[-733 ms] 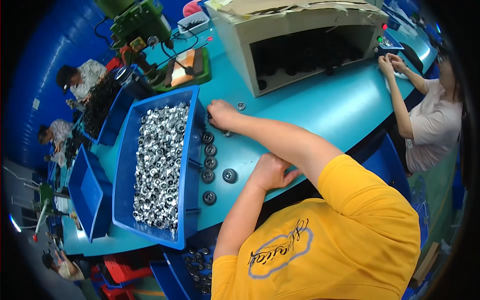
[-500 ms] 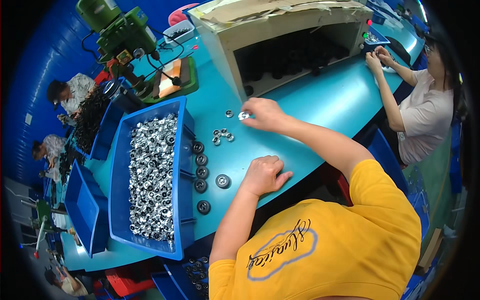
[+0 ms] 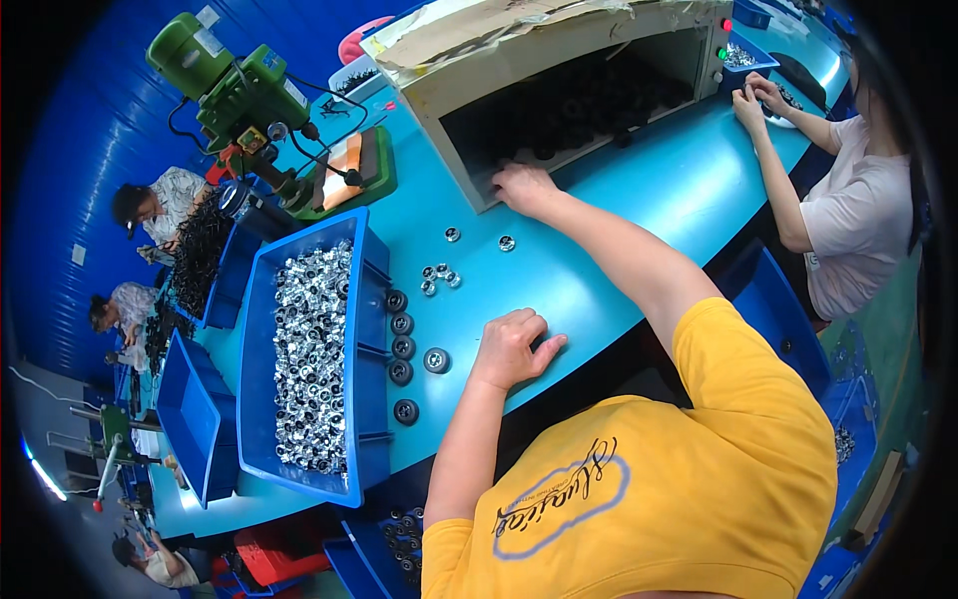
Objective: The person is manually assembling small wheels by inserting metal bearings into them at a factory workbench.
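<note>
At the lower left corner of a cream box's (image 3: pixel 431 130) dark opening is my right hand (image 3: pixel 526 189), its fingers bent inward. What they grip, if anything, is hidden. My left hand (image 3: pixel 511 349) rests on the turquoise table with its fingers curled under and its thumb sticking out; nothing shows in it. Between the hands lies a silver wheel hub (image 3: pixel 507 243). Another hub (image 3: pixel 452 235) sits to its left, above a small cluster of hubs (image 3: pixel 439 278). A black tyre with a silver hub (image 3: pixel 436 360) lies left of my left hand, beside a column of black tyres (image 3: pixel 401 346).
A large blue bin (image 3: pixel 375 399) full of silver hubs stands at the left, with another blue bin (image 3: pixel 190 419) beyond. Behind is a green drill press (image 3: pixel 235 100). Black parts fill the box's opening (image 3: pixel 589 100). A co-worker (image 3: pixel 848 190) sits at the right; others work at far left.
My right hand has let go of the silver hub, leaving it on the table, and moved up to the box's corner, where a black tyre showed before. The left hand stays resting.
</note>
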A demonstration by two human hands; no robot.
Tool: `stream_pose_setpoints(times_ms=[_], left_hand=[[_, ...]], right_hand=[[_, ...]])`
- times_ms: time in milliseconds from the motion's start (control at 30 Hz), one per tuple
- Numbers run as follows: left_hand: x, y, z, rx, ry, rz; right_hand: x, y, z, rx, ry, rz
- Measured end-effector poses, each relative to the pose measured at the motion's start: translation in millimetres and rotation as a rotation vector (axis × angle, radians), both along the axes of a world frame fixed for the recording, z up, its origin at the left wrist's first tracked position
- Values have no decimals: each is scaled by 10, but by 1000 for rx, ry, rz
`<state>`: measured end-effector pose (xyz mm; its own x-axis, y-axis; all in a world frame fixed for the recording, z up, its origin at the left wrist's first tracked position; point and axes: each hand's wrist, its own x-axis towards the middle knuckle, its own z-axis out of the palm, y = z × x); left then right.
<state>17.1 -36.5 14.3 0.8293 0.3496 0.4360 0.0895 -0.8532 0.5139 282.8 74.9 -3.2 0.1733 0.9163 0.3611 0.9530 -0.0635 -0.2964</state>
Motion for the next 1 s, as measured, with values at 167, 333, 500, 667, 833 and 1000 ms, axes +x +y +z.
stream_pose_setpoints(times_ms=[167,333,500,667,833,1000], left_hand=[[1,101,-169,-162,-286,273],[33,169,-118,-426,-517,454],[-56,289,-283,-520,-590,473],[-136,340,-326,-665,-560,457],[-189,348,-303,-1012,-587,294],[-260,426,-341,-1310,-774,79]], right_hand=[[-159,-488,197,79,414,118],[-740,-948,239,-142,1166,348],[-1028,-1041,252,-313,1523,437],[-1122,-1064,233,-133,1387,435],[-1105,-1137,193,-162,1452,431],[-1151,-1145,151,69,1158,582]])
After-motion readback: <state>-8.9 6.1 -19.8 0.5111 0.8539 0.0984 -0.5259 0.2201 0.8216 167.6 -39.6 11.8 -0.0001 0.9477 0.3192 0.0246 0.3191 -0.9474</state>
